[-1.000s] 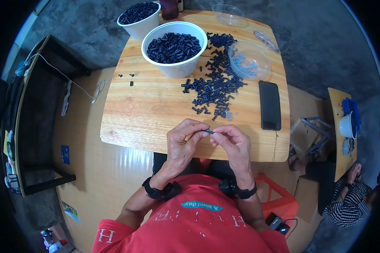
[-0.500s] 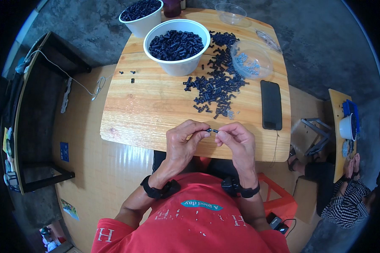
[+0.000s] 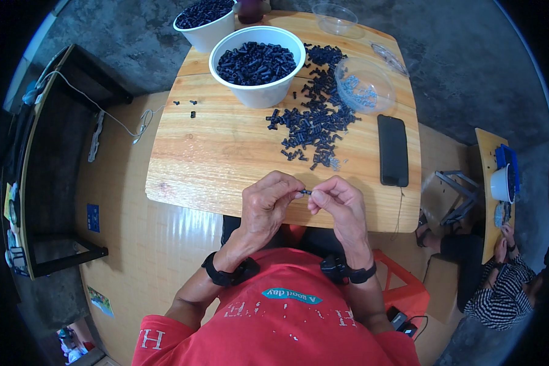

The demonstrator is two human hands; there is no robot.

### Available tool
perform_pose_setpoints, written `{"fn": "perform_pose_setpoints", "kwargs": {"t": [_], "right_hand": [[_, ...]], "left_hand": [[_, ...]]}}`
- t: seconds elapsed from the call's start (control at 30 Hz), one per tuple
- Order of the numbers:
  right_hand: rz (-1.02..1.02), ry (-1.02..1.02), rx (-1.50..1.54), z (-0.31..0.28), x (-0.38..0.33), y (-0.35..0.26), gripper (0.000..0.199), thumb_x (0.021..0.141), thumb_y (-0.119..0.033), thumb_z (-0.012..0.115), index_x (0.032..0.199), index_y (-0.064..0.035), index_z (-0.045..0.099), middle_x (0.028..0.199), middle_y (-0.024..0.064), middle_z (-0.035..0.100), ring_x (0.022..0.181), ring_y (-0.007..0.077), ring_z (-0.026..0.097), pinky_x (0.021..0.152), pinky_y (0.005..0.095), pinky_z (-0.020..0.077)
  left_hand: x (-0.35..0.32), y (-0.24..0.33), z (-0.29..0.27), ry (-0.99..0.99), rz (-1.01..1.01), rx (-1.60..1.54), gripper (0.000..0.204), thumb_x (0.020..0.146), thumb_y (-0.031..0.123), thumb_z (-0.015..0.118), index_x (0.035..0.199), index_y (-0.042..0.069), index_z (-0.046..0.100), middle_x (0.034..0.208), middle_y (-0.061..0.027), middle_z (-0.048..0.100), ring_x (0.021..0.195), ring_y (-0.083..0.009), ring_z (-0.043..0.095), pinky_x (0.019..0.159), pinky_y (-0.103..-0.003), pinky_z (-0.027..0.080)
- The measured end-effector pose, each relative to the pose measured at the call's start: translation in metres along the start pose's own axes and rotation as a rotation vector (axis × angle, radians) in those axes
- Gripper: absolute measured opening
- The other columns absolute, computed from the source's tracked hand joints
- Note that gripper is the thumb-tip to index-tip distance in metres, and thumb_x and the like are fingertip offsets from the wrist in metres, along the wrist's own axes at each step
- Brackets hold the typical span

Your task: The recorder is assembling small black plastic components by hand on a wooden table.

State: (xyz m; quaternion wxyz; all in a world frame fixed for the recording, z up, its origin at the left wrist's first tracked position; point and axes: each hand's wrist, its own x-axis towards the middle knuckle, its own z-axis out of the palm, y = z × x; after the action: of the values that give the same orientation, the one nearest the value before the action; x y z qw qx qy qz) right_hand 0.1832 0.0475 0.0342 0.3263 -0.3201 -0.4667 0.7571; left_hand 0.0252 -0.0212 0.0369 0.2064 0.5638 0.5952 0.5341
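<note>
Many black pieces [image 3: 311,127] litter the table [image 3: 213,158] above tan flooring [image 3: 137,244].

Left hand [image 3: 266,200] beside right hand [image 3: 340,204]; both pinched

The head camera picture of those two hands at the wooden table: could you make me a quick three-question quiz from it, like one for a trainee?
1. True or false: the black phone lies to the right of the loose black parts.
2. How many white tubs of black parts stand on the wooden table in front of the person?
3. What do the left hand and the right hand pinch between them?

Key
1. True.
2. Two; the farther one is partly cut off by the picture's edge.
3. A small dark piece, too small to make out in detail.
</note>
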Motion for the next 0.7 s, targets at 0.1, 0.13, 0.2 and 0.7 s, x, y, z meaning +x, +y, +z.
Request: {"fn": "perform_pose_setpoints", "kwargs": {"t": [0.1,0.13,0.2,0.7], "right_hand": [[0.018,-0.038,0.078,-0.005,0.0,0.006,0.009,0.089,-0.008,0.065,0.09,0.0003,0.062,0.078,0.0073,0.065,0.069,0.0116,0.062,0.064,0.0244,0.0506],[0.018,-0.037,0.078,-0.005,0.0,0.007,0.009,0.089,-0.008,0.065,0.09,0.0003,0.062,0.078,0.0073,0.065,0.069,0.0116,0.062,0.064,0.0244,0.0506],[0.068,-0.023,0.165,-0.006,-0.001,0.009,0.008,0.088,-0.007,0.065,0.09,-0.0003,0.061,0.077,0.007,0.065,0.069,0.012,0.062,0.064,0.0249,0.0504],[0.357,-0.087,0.378,-0.01,0.005,0.02,0.019,0.094,-0.023,0.061,0.102,-0.0064,0.061,0.088,0.0016,0.063,0.075,0.0096,0.059,0.061,0.0234,0.0465]], "left_hand": [[0.001,0.002,-0.001,-0.044,0.014,-0.005,0.02,0.073,-0.014,0.065,0.088,-0.001,0.068,0.083,-0.0106,0.067,0.076,-0.0215,0.067,0.065,-0.029,0.053],[0.002,0.003,0.0,-0.067,0.021,-0.009,0.02,0.072,-0.014,0.067,0.086,0.0,0.069,0.083,-0.0097,0.067,0.076,-0.0202,0.066,0.066,-0.029,0.053],[0.0,0.001,0.001,-0.066,0.015,-0.015,0.021,0.071,-0.014,0.066,0.086,0.0,0.068,0.082,-0.0099,0.067,0.076,-0.0204,0.066,0.066,-0.029,0.053],[-0.003,0.008,0.004,-0.038,-0.151,-0.069,0.019,0.074,-0.013,0.064,0.088,-0.001,0.067,0.086,-0.009,0.062,0.079,-0.0202,0.063,0.071,-0.03,0.05]]}}
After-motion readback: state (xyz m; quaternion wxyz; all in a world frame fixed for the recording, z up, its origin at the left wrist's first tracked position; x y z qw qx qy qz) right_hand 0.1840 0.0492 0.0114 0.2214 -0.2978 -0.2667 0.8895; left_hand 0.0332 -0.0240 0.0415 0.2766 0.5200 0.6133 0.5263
